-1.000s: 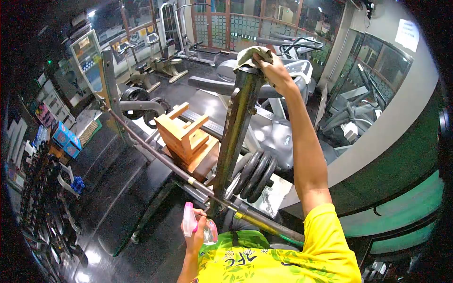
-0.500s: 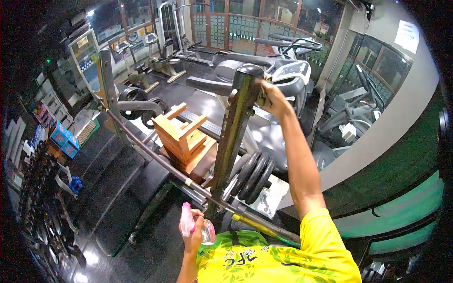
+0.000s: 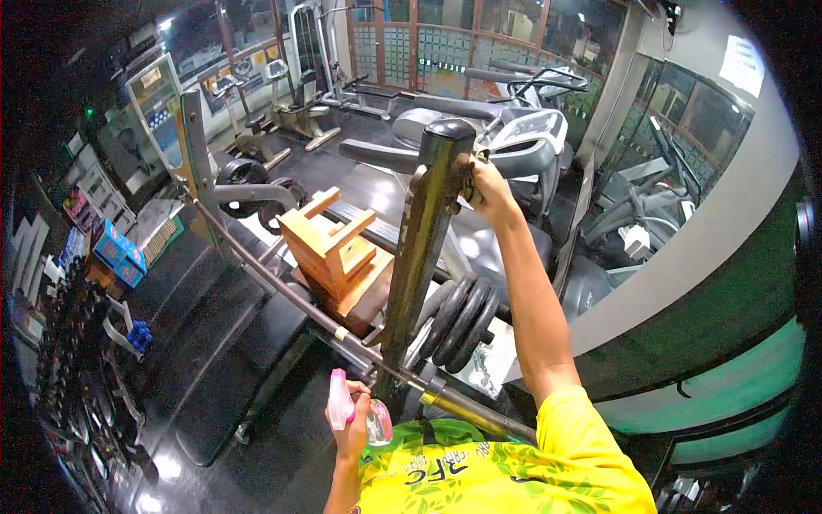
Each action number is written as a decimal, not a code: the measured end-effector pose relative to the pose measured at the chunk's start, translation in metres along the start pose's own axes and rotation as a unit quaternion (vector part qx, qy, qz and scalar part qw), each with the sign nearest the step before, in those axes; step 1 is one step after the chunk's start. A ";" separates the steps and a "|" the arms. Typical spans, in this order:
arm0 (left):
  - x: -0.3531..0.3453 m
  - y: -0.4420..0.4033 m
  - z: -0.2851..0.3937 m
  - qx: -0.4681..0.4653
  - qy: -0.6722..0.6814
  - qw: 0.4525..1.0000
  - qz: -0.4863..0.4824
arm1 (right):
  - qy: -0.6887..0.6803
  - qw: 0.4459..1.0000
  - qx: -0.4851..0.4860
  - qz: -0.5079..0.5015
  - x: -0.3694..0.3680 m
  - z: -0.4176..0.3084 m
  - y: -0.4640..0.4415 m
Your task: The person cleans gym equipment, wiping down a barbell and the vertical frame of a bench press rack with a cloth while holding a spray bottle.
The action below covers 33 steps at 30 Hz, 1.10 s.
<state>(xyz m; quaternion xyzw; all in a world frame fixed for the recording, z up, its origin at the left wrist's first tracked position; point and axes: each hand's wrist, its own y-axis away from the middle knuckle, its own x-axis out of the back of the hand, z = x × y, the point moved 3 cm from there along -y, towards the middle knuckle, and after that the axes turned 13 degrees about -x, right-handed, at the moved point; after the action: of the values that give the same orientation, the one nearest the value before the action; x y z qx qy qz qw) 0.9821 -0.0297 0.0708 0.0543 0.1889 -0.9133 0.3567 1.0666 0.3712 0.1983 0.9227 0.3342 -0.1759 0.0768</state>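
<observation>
My left hand (image 3: 352, 421) is wrapped round a spray bottle (image 3: 342, 401) with a pink and white head, low in the view near my shirt. My right hand (image 3: 491, 190) is closed on a cloth (image 3: 473, 170), mostly hidden by the fingers, against the right side of a dark upright post (image 3: 423, 231), just below its rounded top. A long barbell (image 3: 282, 289) crosses in front of the post near its foot.
A wooden stool (image 3: 330, 253) stands behind the barbell. Black weight plates (image 3: 461, 321) hang right of the post. A treadmill (image 3: 524, 141) is beyond my right hand. Dumbbells (image 3: 73, 343) line the far left, and a curved wall (image 3: 676, 291) runs along the right.
My right hand has moved with the cloth from the top of the post down onto its right side. My left hand keeps hold of the spray bottle in about the same place.
</observation>
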 end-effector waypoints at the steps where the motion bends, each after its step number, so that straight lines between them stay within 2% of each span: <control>1: 0.001 0.001 -0.002 0.000 -0.001 1.000 0.002 | 0.008 1.000 0.015 -0.006 -0.001 0.000 0.001; 6: 0.006 0.001 -0.011 0.014 0.011 1.000 -0.004 | -0.089 0.996 0.001 0.009 -0.005 0.016 0.005; 8: 0.008 0.001 -0.016 0.003 -0.012 1.000 -0.018 | -0.168 0.961 0.189 -0.111 -0.014 0.001 0.018; 9: 0.010 0.000 -0.018 -0.007 -0.037 0.999 -0.035 | -0.127 0.971 0.172 -0.111 -0.016 -0.011 0.016; 10: 0.011 0.000 -0.019 -0.007 -0.038 0.999 -0.034 | -0.157 0.971 0.153 -0.092 -0.022 -0.025 0.013; 12: 0.012 -0.002 -0.021 -0.009 -0.042 0.998 -0.036 | -0.124 0.984 0.123 -0.022 -0.010 -0.025 -0.003; 15: 0.007 -0.007 -0.018 -0.004 -0.040 0.998 -0.039 | -0.105 0.987 0.094 -0.074 0.000 -0.011 -0.005; 16: 0.006 -0.008 -0.018 -0.004 -0.039 0.998 -0.042 | -0.106 0.990 0.092 -0.003 -0.005 -0.002 0.012; 18: 0.002 -0.009 -0.020 0.014 -0.007 0.999 -0.042 | -0.130 0.988 0.086 -0.002 0.001 0.027 0.015; 20: 0.003 -0.013 -0.028 -0.001 -0.031 0.998 -0.055 | -0.161 0.983 0.083 0.016 0.000 0.031 0.018; 23: 0.000 -0.013 -0.026 -0.005 -0.043 0.997 -0.062 | -0.072 0.992 0.068 0.084 0.000 0.020 0.016; 24: -0.004 -0.015 -0.023 0.003 -0.026 0.998 -0.059 | -0.074 0.991 0.071 0.084 -0.001 0.014 0.013; 26: -0.007 -0.018 -0.016 -0.022 -0.036 0.997 -0.067 | -0.074 0.995 0.059 0.012 -0.004 0.006 0.009; 28: -0.003 -0.018 -0.021 -0.018 -0.057 0.993 -0.102 | -0.113 0.989 0.083 0.046 -0.007 0.014 0.007; 30: 0.005 -0.015 -0.030 -0.032 -0.069 0.993 -0.094 | -0.227 0.967 0.112 0.001 -0.014 0.024 0.011; 31: 0.007 -0.015 -0.033 -0.043 -0.080 0.992 -0.084 | -0.259 0.962 0.071 0.059 -0.005 0.043 0.008; 32: 0.003 -0.017 -0.026 -0.043 -0.080 0.992 -0.082 | -0.180 0.973 0.139 -0.030 -0.009 0.045 0.014; 33: 0.000 -0.017 -0.017 -0.021 -0.061 0.997 -0.042 | -0.023 0.969 0.230 0.081 -0.006 0.043 0.014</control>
<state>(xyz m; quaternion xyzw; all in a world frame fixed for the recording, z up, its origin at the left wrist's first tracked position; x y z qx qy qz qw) 0.9699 -0.0119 0.0606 -0.0167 0.1883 -0.9248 0.3302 1.0600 0.3457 0.1611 0.9353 0.2070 -0.2627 -0.1159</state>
